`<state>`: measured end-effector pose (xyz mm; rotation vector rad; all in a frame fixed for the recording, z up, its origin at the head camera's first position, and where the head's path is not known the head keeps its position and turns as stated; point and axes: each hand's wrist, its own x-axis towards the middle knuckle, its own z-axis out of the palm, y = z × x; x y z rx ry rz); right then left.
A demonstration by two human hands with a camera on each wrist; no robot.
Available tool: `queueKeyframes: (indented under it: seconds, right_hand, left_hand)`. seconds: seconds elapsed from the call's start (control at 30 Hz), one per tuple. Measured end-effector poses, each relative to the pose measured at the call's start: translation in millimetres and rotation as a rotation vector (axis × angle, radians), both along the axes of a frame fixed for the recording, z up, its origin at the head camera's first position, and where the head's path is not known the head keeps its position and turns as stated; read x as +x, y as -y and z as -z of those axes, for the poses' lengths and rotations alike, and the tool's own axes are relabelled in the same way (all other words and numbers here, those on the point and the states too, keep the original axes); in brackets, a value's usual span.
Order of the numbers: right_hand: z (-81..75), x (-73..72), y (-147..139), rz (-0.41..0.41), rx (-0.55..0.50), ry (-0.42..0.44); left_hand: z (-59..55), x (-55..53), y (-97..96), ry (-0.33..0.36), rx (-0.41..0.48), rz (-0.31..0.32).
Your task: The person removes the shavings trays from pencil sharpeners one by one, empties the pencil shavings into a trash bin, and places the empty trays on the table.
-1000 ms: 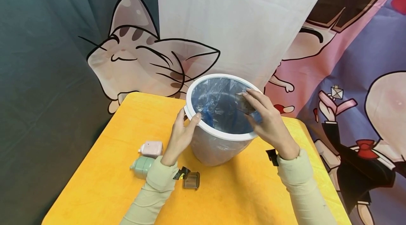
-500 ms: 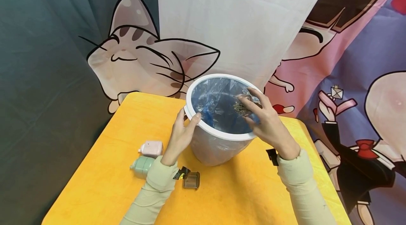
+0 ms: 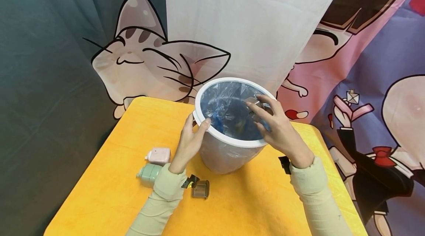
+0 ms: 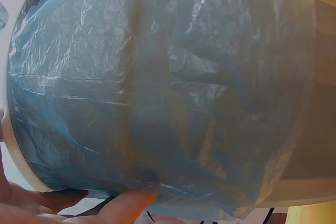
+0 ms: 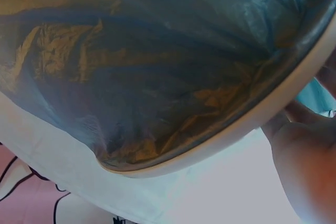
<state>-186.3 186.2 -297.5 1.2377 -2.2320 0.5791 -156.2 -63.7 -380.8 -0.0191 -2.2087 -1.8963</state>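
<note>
A translucent trash bin with a white rim stands on the yellow table, lined with a thin bluish plastic bag. My left hand grips the rim on its left side, thumb over the edge. Over the bin's mouth on the right, my right hand holds a small clear container by its sides, tipped toward the inside. The fingers partly cover the container. A faint blurred streak shows in the bin below it. Bin and bag fill most of both wrist views.
Left of the bin lie a pink bottle and a green bottle, the latter partly behind the left sleeve. Near the left wrist is a small brown see-through plastic piece. Cartoon-printed curtains hang behind the table.
My right hand has tipped the container further over. Greenish-brown bits, visible in it half a second ago, have dropped into the bin. My left hand and the bin stay put.
</note>
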Motion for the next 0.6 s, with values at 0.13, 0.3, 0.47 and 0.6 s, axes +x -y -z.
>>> queueKeyframes:
  seconds: [0.13,0.3,0.47,0.6]
  right_hand:
    - [-1.8,1.5,1.6,-0.016,-0.003,-0.027]
    - [-4.2,3.2,2.0,-0.012,0.023,-0.051]
    - [-4.9,4.4,2.8,-0.012,0.029,-0.079]
    - [-4.7,6.5,3.9,0.000,0.046,-0.094]
  left_hand:
    - [0.1,0.4,0.3,0.001,0.003,0.002]
    - [0.9,0.1,0.0,-0.001,0.005,-0.001]
    - [1.4,0.1,0.0,-0.004,0.007,0.001]
    - [1.4,0.3,0.0,-0.001,0.006,0.002]
